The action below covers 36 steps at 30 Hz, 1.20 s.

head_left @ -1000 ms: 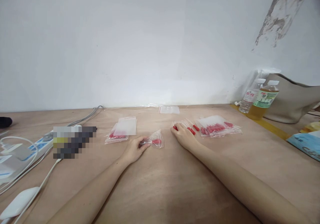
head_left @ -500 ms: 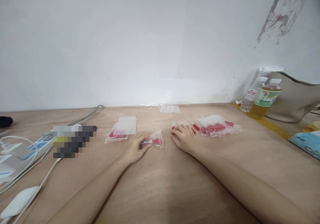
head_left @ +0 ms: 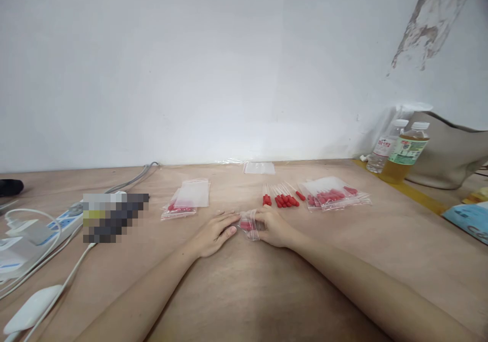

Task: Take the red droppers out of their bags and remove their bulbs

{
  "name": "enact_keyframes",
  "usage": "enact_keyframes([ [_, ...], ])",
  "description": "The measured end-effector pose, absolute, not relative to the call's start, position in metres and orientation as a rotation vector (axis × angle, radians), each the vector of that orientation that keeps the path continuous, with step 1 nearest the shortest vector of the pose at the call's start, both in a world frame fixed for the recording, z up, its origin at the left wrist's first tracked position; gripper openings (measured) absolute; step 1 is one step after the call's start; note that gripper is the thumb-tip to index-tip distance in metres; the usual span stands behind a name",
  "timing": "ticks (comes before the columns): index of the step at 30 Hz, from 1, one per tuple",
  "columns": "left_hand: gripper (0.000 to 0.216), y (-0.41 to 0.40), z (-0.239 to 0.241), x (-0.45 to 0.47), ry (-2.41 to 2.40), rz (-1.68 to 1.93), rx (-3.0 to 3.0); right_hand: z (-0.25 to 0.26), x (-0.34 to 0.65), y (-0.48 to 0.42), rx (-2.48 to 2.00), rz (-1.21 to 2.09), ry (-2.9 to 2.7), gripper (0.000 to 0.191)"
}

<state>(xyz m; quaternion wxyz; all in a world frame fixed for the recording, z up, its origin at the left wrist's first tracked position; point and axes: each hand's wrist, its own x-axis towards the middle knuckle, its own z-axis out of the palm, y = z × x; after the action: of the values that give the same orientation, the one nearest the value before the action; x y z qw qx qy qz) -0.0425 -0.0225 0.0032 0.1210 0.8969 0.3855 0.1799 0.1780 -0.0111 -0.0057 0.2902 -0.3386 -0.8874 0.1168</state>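
A small clear zip bag (head_left: 249,224) with red-tipped pieces inside lies on the brown table (head_left: 244,291), between my two hands. My left hand (head_left: 215,234) touches its left edge with fingers together. My right hand (head_left: 273,227) pinches its right side. Just beyond, a row of loose red-tipped sticks (head_left: 282,198) lies on the table. To their right is a pile of filled bags (head_left: 332,194).
Two more bags (head_left: 187,197) lie to the left, and empty clear bags (head_left: 259,167) rest by the wall. Power strip and cables (head_left: 41,230) occupy the left. Two bottles (head_left: 398,151), a grey bag (head_left: 450,151) and a blue pack (head_left: 470,220) stand at right.
My right hand has left the loose sticks and come to the small bag. The bag has shifted right and nearer, and both hands now meet on it.
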Motion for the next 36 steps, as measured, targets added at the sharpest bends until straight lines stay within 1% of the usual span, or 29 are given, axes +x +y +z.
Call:
enact_keyframes([
  [4,0.042,-0.022,0.002,-0.043,1.164,0.472,2.633,-0.003,0.174,-0.015,-0.899,0.428,-2.349,0.014],
  [10,0.045,-0.020,0.001,-0.044,1.223,0.405,2.614,-0.003,0.176,-0.012,-1.011,0.574,-2.212,0.009],
  [12,0.047,-0.019,0.000,-0.044,1.245,0.391,2.608,-0.003,0.178,-0.008,-0.992,0.744,-2.091,0.013],
  [16,0.050,-0.019,-0.002,-0.044,1.317,0.330,2.610,0.001,0.184,0.002,-0.905,1.249,-1.734,0.028],
  [18,0.050,-0.019,-0.003,-0.045,1.345,0.293,2.621,0.010,0.191,0.006,-0.938,1.371,-1.626,0.029],
  [20,0.051,-0.019,-0.002,-0.045,1.367,0.265,2.629,0.021,0.202,0.009,-0.993,1.375,-1.605,0.026],
  [24,0.053,-0.021,0.000,-0.044,1.410,0.238,2.628,0.045,0.231,0.017,-1.044,1.218,-1.625,0.026],
  [27,0.051,-0.023,0.001,-0.042,1.463,0.205,2.620,0.051,0.247,0.024,-1.065,0.851,-1.600,0.024],
  [31,0.048,-0.023,0.002,-0.041,1.496,0.144,2.618,0.034,0.245,0.033,-1.099,0.254,-1.657,0.021],
  [33,0.048,-0.023,0.002,-0.041,1.490,0.139,2.617,0.021,0.238,0.035,-1.094,0.059,-1.777,0.023],
  [36,0.048,-0.023,0.001,-0.042,1.479,0.146,2.614,0.004,0.231,0.036,-1.125,-0.135,-1.965,0.029],
])
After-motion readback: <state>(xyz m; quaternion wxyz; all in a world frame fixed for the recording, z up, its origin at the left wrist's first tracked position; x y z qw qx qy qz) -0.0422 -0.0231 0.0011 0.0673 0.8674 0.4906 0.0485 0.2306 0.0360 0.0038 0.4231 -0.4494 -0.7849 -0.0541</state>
